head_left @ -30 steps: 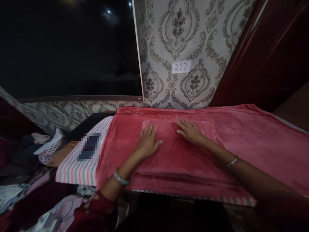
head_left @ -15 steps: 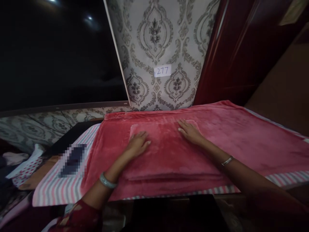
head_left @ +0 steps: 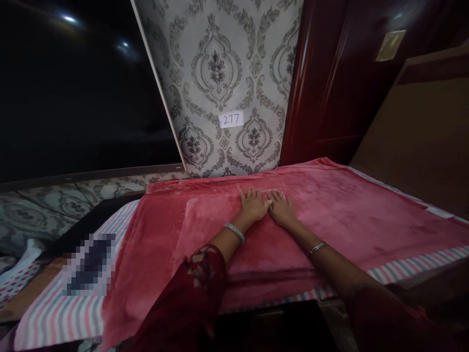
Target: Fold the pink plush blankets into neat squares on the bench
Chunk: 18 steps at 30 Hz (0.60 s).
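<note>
left hand (head_left: 253,207) shifted beside right hand (head_left: 281,210), both spread flat; red blanket (head_left: 267,247) plush, folded

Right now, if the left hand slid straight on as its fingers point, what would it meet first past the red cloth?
Past the red cloth, the left hand would probably meet the patterned wall, though any gap between cloth and wall is hard to judge.

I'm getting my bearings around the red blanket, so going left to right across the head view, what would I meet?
Television, left hand, right hand, right wrist's bracelet, yellow patch, white tag.
</note>
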Tool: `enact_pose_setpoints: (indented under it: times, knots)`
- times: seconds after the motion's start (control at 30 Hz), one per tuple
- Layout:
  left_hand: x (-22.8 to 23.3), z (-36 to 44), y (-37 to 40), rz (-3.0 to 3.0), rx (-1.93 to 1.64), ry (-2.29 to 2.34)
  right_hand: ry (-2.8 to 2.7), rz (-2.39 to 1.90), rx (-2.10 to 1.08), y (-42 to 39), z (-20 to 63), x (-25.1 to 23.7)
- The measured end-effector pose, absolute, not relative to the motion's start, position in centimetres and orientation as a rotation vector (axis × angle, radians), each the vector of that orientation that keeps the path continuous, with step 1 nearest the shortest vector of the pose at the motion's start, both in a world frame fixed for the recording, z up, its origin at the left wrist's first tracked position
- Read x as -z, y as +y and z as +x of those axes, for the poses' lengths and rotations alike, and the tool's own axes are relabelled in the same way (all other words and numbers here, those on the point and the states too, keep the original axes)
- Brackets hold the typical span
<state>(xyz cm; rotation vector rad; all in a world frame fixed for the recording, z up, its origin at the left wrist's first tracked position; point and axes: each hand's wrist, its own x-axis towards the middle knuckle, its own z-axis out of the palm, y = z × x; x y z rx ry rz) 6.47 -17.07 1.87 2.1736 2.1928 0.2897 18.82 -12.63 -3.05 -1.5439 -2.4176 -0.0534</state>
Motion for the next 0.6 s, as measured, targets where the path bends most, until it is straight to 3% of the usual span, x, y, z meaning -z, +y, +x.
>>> enact_pose_setpoints:
  times: [0.27,0.6]
  knots:
    - [0.3,3.7,-19.5,2.21,-0.294,2.327,-2.386,-1.513,0.059,-12.8,19.0,4.4]
    - [-1.1,-8.7,-28.1,1.774,-0.054,2.685,-2.34,-1.471,0.029,-12.9,19.1,4.5]
